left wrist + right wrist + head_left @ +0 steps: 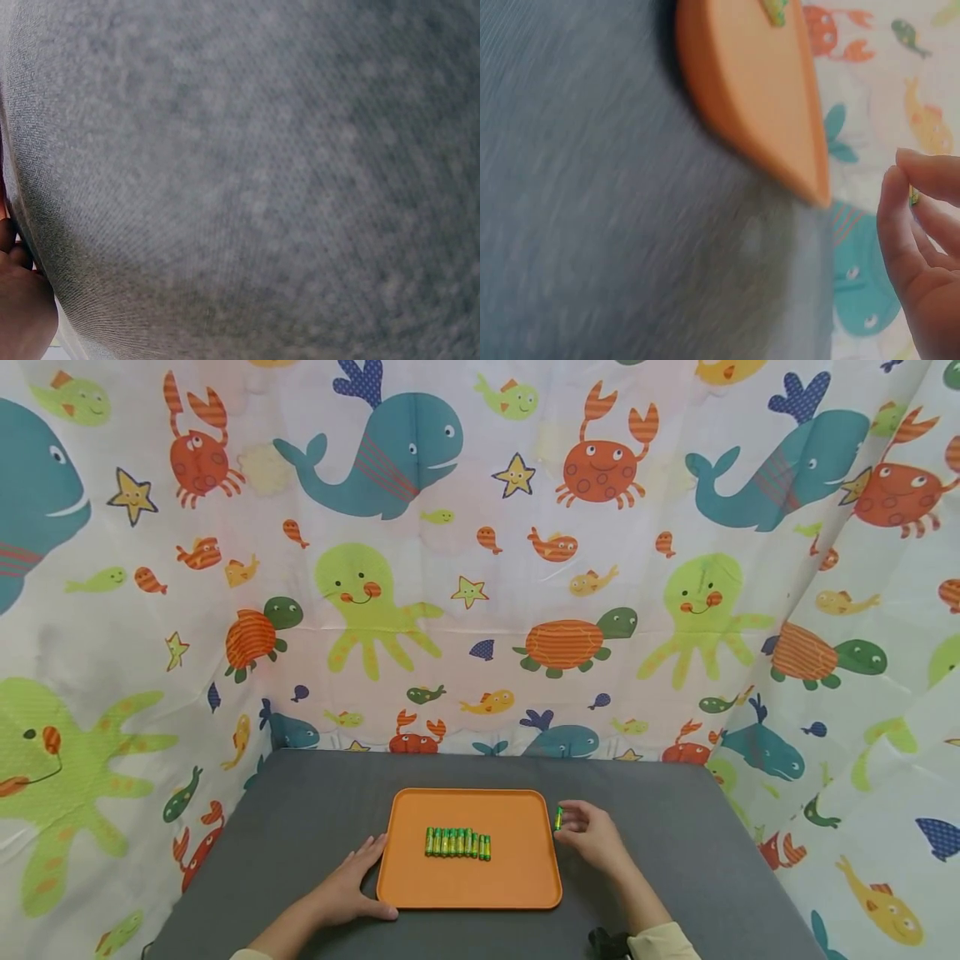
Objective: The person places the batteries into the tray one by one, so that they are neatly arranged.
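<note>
An orange tray (517,881) lies on the dark grey table in the head view. Several green-and-yellow batteries (453,842) stand side by side in a row in its middle, the ones at the right end a little lower. At the tray's left side my left hand (337,889) rests with fingers spread, fingertips and thumb right at the rim. My right hand (594,839) pinches one more green battery (558,818) upright between thumb and fingers, just outside the tray's right edge. The right wrist view shows only a sliver of that battery (914,197) behind the fingertips.
Grey table surface (322,810) surrounds the tray. Behind and at both sides hangs a white curtain (480,693) printed with sea animals. Near the right sleeve is a small black object (609,943). Mostly grey cloth (247,180) fills the left wrist view.
</note>
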